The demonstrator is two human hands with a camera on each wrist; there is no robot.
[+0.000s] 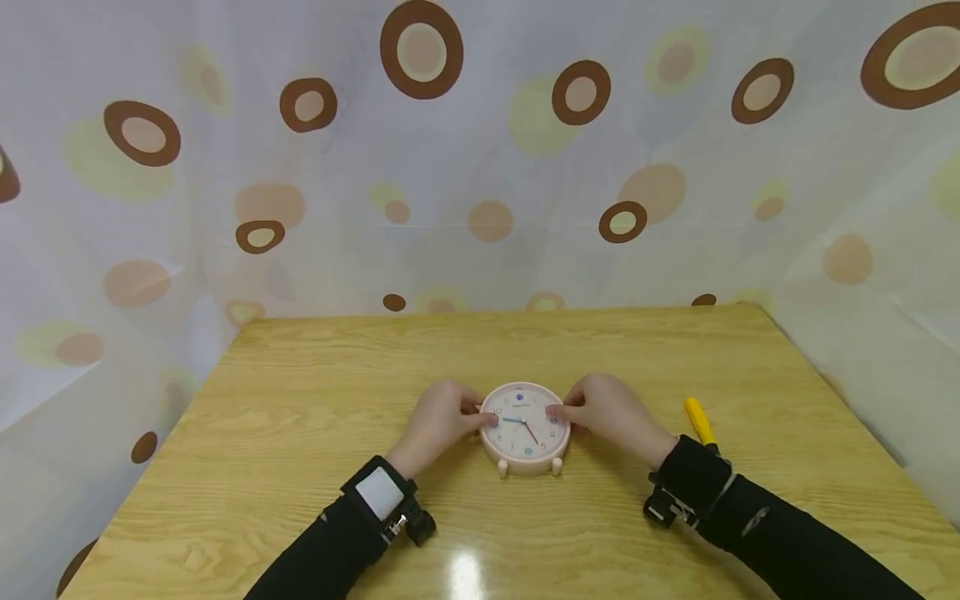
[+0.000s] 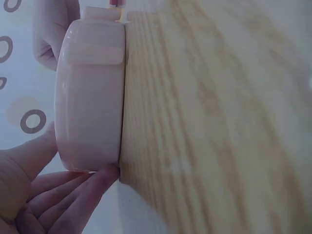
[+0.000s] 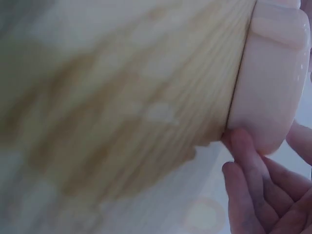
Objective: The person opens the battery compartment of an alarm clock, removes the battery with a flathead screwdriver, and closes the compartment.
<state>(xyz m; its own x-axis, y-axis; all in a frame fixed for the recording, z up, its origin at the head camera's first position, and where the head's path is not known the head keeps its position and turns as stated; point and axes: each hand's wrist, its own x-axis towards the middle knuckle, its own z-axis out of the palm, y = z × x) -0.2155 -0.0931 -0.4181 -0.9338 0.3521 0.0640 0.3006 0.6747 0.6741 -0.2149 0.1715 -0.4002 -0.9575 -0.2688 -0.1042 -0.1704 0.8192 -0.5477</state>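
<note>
A round pale pink alarm clock (image 1: 525, 429) lies on its back on the wooden table, its white dial facing up and its two short feet toward the person. My left hand (image 1: 442, 421) holds its left rim, thumb over the dial's edge and fingers against the side. On the opposite rim my right hand (image 1: 611, 412) grips in the same way, thumb on the face. The left wrist view shows the clock's smooth side wall (image 2: 92, 107) flat against the wood. In the right wrist view, fingertips (image 3: 242, 141) touch the lower side of the clock.
A screwdriver with a yellow handle (image 1: 699, 419) lies right of the clock, partly hidden behind the right wrist. The light wooden table (image 1: 337, 367) ends at a patterned curtain (image 1: 480, 167) at the back and sides. Wrist-worn cameras sit on both black sleeves.
</note>
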